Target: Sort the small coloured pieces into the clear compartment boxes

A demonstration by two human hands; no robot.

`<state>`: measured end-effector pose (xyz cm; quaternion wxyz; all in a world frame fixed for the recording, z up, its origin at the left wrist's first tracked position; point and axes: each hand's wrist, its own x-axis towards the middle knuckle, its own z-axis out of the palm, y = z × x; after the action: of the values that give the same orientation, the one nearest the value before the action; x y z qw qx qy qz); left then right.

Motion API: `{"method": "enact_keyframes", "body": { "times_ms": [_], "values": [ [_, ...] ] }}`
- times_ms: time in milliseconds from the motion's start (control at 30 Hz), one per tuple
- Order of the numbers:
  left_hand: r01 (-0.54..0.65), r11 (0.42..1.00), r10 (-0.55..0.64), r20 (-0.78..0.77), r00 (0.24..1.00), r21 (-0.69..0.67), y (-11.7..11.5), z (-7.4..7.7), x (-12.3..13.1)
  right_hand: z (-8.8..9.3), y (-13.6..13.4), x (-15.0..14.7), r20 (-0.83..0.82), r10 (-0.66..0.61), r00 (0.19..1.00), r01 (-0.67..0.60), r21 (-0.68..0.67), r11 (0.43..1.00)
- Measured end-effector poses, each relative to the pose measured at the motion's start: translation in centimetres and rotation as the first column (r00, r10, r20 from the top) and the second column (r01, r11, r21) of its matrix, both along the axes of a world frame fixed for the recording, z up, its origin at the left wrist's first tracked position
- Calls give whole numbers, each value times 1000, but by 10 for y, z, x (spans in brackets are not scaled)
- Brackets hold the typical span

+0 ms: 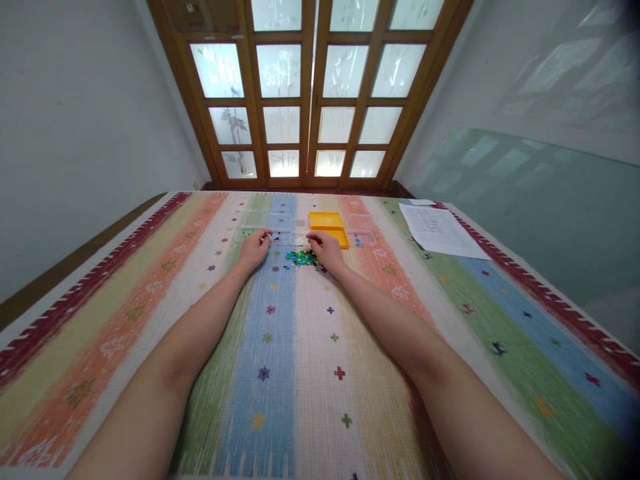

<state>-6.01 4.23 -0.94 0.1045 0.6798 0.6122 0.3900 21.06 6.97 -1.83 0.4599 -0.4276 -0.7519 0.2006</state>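
Observation:
A small pile of blue, green and dark pieces (300, 258) lies on the striped cloth between my hands. My left hand (256, 248) is at a clear box (243, 220) left of the pile, its fingers bent together; what they hold, if anything, is too small to tell. Just right of the pile, my right hand (324, 247) has thumb and finger pinched beside a yellow open case (329, 220). Anything in that pinch cannot be made out. Some green pieces (247, 234) lie in the clear box.
Right of the yellow case, a clear box (367, 239) has some blue pieces. White printed paper (440, 230) lies at the right on the striped tablecloth (315, 373). Wood-framed glass doors (310, 100) stand beyond the table's far edge.

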Motion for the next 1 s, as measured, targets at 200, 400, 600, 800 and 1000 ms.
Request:
{"method": "enact_keyframes", "body": {
  "times_ms": [200, 400, 600, 800, 1000],
  "values": [
    [29, 1000, -29, -28, 999, -11, -3, 2, 3, -5, 1, 0, 167, 17, 986, -33, 92, 995],
    [27, 999, -28, -25, 999, -19, -2, 1, 3, -5, -1, 0, 210, 25, 977, -53, 128, 990],
    [26, 999, -27, -32, 999, -25, -2, 1, 3, 8, -14, -2, 254, 167, 953, -216, 177, 960],
    [33, 999, -34, -23, 999, -21, -3, 1, 3, 12, -25, -7, 405, 337, 850, -443, 201, 874],
    [44, 999, -44, -28, 999, -20, -3, 1, 3, 6, -25, -9, 463, 374, 804, -506, 201, 839]
  ]
}}
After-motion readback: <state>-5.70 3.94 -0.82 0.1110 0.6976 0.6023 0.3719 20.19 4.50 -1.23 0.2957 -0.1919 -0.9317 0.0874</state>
